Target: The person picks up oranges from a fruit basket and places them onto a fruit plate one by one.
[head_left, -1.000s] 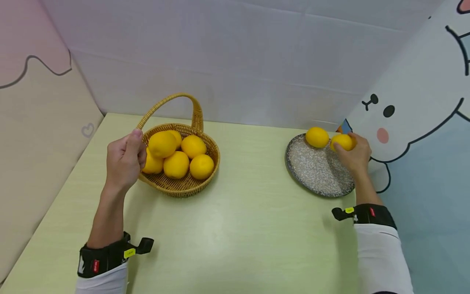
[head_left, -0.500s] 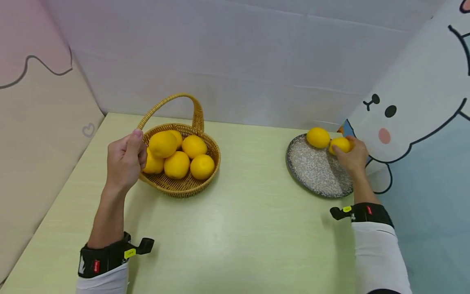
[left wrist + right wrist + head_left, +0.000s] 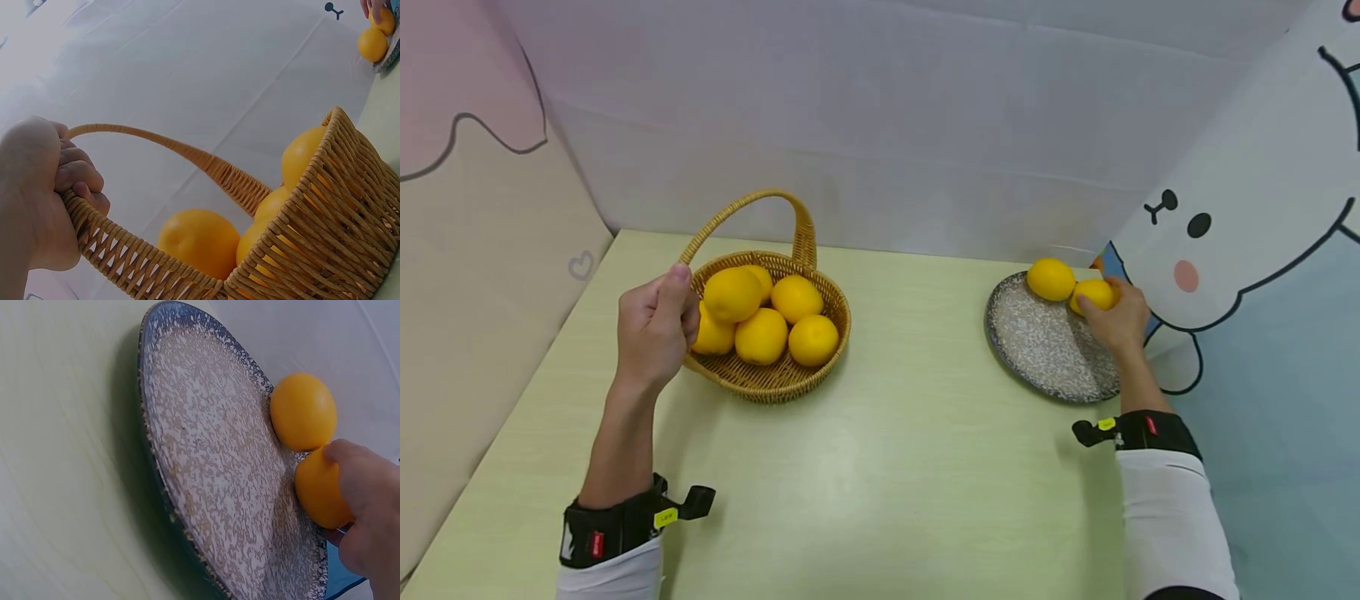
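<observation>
My left hand grips the arched handle of a woven basket on the left of the table. Several yellow lemons are piled in the basket. At the right, my right hand holds a lemon between thumb and fingers over the far right part of a speckled grey plate. Right beside it, toward the plate's back rim, sits another lemon; the two meet in the right wrist view. The palm side of my right hand partly hides the held lemon.
The pale table spans the space between basket and plate. A white wall sheet rises behind its back edge. A panel with a cartoon face stands close to the plate's right side.
My right hand has moved slightly left and down with its lemon, bringing it against the other lemon on the plate. My left hand and the basket stay in place.
</observation>
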Demonstrator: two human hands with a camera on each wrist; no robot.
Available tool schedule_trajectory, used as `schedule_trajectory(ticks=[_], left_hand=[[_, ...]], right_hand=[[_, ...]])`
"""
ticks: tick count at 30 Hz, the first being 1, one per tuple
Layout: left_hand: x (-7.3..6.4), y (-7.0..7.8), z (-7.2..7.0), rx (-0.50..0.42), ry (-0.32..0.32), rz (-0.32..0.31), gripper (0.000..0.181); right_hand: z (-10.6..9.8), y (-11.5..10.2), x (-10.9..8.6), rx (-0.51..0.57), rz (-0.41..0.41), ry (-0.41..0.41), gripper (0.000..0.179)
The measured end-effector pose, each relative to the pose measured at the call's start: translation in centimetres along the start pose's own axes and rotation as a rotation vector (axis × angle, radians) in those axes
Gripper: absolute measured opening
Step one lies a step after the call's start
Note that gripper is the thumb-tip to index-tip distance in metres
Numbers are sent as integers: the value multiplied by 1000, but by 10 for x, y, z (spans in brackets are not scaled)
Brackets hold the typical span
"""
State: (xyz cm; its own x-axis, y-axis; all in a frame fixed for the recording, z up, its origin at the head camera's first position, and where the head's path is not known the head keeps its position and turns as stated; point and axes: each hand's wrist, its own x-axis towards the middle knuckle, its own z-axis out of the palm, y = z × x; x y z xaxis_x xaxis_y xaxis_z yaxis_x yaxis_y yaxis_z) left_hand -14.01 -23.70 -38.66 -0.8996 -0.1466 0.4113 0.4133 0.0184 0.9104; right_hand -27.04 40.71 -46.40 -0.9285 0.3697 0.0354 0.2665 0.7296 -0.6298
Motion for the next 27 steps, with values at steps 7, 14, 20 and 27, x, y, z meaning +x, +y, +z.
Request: schedule_trajectory(ticks=[7,14,20,27], left_hand=[[0,0,0,-1,0,2,63],[0,-1,0,-7,-2,13,62],[1,-1,0,-13,-3,16,62],[0,-1,0,6,0,10,62]], right_hand=[[1,0,0,-33,-15,-6,76],[1,0,2,-48,-22,-15,76],[0,0,1,-65,-54,-20,79],[-2,-1,-2,-77,-97,-43,85]])
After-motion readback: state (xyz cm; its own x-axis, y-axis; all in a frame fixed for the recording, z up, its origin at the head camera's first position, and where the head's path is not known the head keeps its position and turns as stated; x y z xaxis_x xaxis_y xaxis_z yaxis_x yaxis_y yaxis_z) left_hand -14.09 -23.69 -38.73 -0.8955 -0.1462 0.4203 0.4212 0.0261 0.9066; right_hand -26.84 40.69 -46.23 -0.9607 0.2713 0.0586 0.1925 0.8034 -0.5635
